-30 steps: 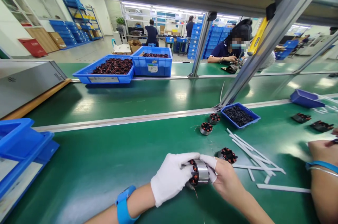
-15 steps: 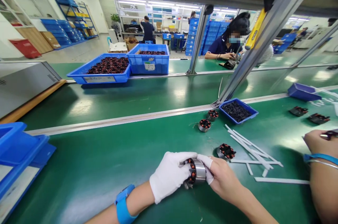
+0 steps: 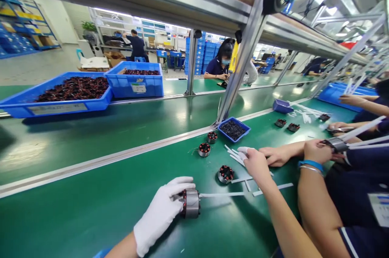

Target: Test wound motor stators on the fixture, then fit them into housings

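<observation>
My left hand (image 3: 165, 209), in a white glove, is closed round a motor stator (image 3: 192, 204), a steel ring with dark and copper-coloured windings. A thin white strip (image 3: 223, 194) juts rightward from the stator's side. My right hand (image 3: 257, 164), with white fingertip covers, is over a loose pile of white strips (image 3: 235, 155). Its fingers reach out over them; the thumb side is partly hidden, and I see nothing held. Another stator (image 3: 225, 174) lies on the green bench between my hands, with two more stators (image 3: 204, 149) farther back.
A co-worker's hand (image 3: 275, 155) rests beside my right hand; their other hand (image 3: 317, 150) holds a stator with white strips. A blue tray (image 3: 246, 131) of black pieces stands by the metal post (image 3: 240, 59). Blue bins (image 3: 103, 102) of wound parts stand across the bench.
My right hand has left the stator and moved right to the white strips. A white strip now shows sticking out of the stator in my left hand. The view has turned right.
</observation>
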The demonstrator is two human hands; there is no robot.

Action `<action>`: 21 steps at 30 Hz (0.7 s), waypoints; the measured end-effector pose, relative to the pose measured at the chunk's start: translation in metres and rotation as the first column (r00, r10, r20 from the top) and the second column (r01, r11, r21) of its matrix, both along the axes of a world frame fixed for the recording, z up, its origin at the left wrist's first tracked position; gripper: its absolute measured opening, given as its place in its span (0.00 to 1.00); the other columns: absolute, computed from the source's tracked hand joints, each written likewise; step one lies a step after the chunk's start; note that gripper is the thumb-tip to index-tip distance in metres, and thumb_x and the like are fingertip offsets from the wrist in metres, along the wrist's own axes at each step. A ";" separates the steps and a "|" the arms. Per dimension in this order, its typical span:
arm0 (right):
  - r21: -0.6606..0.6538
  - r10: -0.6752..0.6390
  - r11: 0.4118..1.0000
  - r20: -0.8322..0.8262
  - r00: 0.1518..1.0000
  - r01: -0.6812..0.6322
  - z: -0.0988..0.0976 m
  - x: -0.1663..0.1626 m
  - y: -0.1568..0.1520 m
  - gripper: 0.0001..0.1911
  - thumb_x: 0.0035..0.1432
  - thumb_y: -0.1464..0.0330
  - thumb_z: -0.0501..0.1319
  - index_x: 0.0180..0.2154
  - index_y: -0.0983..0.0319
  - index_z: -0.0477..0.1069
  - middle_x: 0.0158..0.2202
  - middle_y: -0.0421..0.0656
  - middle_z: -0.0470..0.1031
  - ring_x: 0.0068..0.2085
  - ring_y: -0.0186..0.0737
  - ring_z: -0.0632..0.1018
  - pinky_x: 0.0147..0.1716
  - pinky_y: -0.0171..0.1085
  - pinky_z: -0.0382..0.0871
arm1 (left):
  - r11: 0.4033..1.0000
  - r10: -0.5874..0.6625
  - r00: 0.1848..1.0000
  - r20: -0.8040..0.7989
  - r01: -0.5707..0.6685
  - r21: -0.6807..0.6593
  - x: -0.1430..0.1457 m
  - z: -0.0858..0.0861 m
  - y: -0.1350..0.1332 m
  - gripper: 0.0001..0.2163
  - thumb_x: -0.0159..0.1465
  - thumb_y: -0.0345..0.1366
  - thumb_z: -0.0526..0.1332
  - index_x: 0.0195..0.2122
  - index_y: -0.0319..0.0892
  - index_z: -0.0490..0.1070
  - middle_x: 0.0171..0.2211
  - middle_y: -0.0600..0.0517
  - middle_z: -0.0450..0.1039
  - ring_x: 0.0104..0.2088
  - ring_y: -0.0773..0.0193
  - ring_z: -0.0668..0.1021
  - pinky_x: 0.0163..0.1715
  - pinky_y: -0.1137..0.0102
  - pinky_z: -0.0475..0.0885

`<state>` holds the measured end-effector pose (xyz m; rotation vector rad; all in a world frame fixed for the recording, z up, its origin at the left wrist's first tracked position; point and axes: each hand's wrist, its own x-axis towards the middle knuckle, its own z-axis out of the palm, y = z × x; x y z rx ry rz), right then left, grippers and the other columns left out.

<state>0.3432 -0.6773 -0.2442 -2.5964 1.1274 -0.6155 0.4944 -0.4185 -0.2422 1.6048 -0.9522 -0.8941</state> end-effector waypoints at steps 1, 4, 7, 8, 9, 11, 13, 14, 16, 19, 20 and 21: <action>-0.037 -0.065 0.997 -0.105 0.992 0.062 -0.003 0.000 -0.014 0.13 0.51 0.73 0.54 0.38 0.67 0.74 0.36 0.51 0.76 0.40 0.45 0.75 0.40 0.38 0.67 | 1.000 -0.002 0.999 -0.052 0.002 -0.007 -0.001 0.001 0.000 0.16 0.50 0.29 0.56 0.40 0.42 0.74 0.47 0.49 0.71 0.46 0.57 0.72 0.49 0.66 0.66; -0.048 -0.108 0.994 -0.337 0.935 0.098 -0.015 0.002 -0.034 0.11 0.48 0.76 0.54 0.32 0.66 0.75 0.32 0.51 0.76 0.37 0.44 0.76 0.34 0.36 0.66 | 1.000 0.023 0.951 -0.309 -0.018 0.021 -0.006 0.004 -0.001 0.21 0.50 0.29 0.59 0.48 0.42 0.68 0.43 0.46 0.73 0.40 0.58 0.75 0.35 0.69 0.72; -0.055 -0.149 0.989 -0.302 0.942 0.139 -0.019 0.001 -0.030 0.11 0.51 0.74 0.53 0.32 0.64 0.74 0.34 0.52 0.76 0.37 0.46 0.76 0.32 0.38 0.66 | 0.998 0.063 0.867 -0.494 -0.065 0.012 -0.009 0.004 -0.002 0.29 0.48 0.28 0.63 0.53 0.43 0.61 0.49 0.43 0.67 0.34 0.60 0.76 0.23 0.73 0.71; -0.046 -0.152 0.988 -0.236 0.960 0.145 -0.017 -0.001 -0.026 0.11 0.53 0.72 0.53 0.33 0.64 0.74 0.34 0.51 0.76 0.37 0.46 0.76 0.33 0.39 0.66 | 0.997 0.070 0.842 -0.535 -0.080 0.004 -0.010 0.004 -0.002 0.28 0.49 0.28 0.63 0.53 0.43 0.60 0.50 0.41 0.66 0.32 0.61 0.76 0.22 0.73 0.70; -0.010 -0.127 0.992 -0.143 0.981 0.127 -0.013 -0.004 -0.021 0.11 0.53 0.70 0.54 0.35 0.63 0.73 0.35 0.50 0.76 0.37 0.46 0.76 0.34 0.39 0.67 | 0.996 0.068 0.818 -0.571 -0.084 -0.002 -0.010 0.004 -0.002 0.27 0.49 0.27 0.62 0.52 0.42 0.61 0.50 0.41 0.66 0.30 0.63 0.76 0.22 0.73 0.70; 0.110 -0.002 0.994 0.091 0.996 -0.008 -0.003 -0.010 -0.007 0.10 0.53 0.67 0.56 0.37 0.62 0.72 0.34 0.46 0.76 0.35 0.42 0.76 0.36 0.39 0.68 | 0.997 0.044 0.778 -0.626 -0.069 -0.017 -0.009 0.004 -0.002 0.25 0.50 0.27 0.62 0.50 0.41 0.62 0.48 0.40 0.67 0.28 0.64 0.76 0.23 0.73 0.70; 0.186 0.193 0.952 0.259 0.947 -0.244 0.011 -0.015 0.009 0.09 0.52 0.65 0.58 0.35 0.61 0.72 0.34 0.43 0.76 0.35 0.39 0.76 0.38 0.37 0.69 | 0.998 0.007 0.746 -0.666 -0.048 -0.044 -0.007 0.003 -0.002 0.24 0.50 0.26 0.61 0.50 0.41 0.62 0.48 0.41 0.68 0.29 0.63 0.77 0.25 0.73 0.71; 0.191 0.294 0.915 0.291 0.910 -0.357 0.018 -0.017 0.018 0.08 0.52 0.65 0.59 0.34 0.60 0.72 0.33 0.42 0.76 0.35 0.38 0.76 0.38 0.37 0.69 | 0.997 -0.013 0.732 -0.681 -0.038 -0.061 -0.006 0.002 -0.002 0.24 0.51 0.26 0.61 0.51 0.41 0.62 0.48 0.41 0.67 0.30 0.63 0.77 0.25 0.72 0.71; 0.182 0.455 0.838 0.285 0.844 -0.514 0.030 -0.019 0.032 0.06 0.53 0.65 0.59 0.31 0.60 0.73 0.32 0.41 0.76 0.34 0.37 0.76 0.37 0.37 0.70 | 0.995 -0.051 0.708 -0.704 -0.023 -0.095 -0.005 0.000 -0.002 0.23 0.52 0.26 0.60 0.51 0.40 0.61 0.48 0.41 0.67 0.32 0.62 0.77 0.27 0.72 0.71; 0.208 0.563 0.751 0.296 0.772 -0.627 0.040 -0.018 0.046 0.06 0.54 0.67 0.58 0.31 0.60 0.73 0.31 0.42 0.76 0.33 0.35 0.75 0.35 0.36 0.70 | 0.992 -0.093 0.676 -0.731 -0.001 -0.127 -0.004 -0.003 0.000 0.24 0.54 0.26 0.59 0.53 0.40 0.60 0.49 0.41 0.66 0.34 0.61 0.77 0.29 0.71 0.71; 0.221 0.578 0.730 0.305 0.757 -0.647 0.041 -0.016 0.049 0.06 0.54 0.67 0.58 0.31 0.61 0.73 0.31 0.42 0.75 0.33 0.35 0.75 0.34 0.35 0.70 | 0.991 -0.105 0.665 -0.739 0.006 -0.135 -0.004 -0.004 0.000 0.24 0.54 0.26 0.58 0.54 0.40 0.59 0.48 0.41 0.66 0.35 0.60 0.77 0.30 0.71 0.71; 0.233 0.592 0.712 0.309 0.744 -0.663 0.040 -0.013 0.053 0.05 0.54 0.68 0.59 0.32 0.61 0.73 0.31 0.42 0.75 0.33 0.35 0.75 0.34 0.35 0.70 | 0.990 -0.114 0.656 -0.746 0.014 -0.139 -0.004 -0.004 0.001 0.25 0.55 0.26 0.58 0.55 0.41 0.57 0.48 0.42 0.66 0.36 0.59 0.77 0.32 0.70 0.71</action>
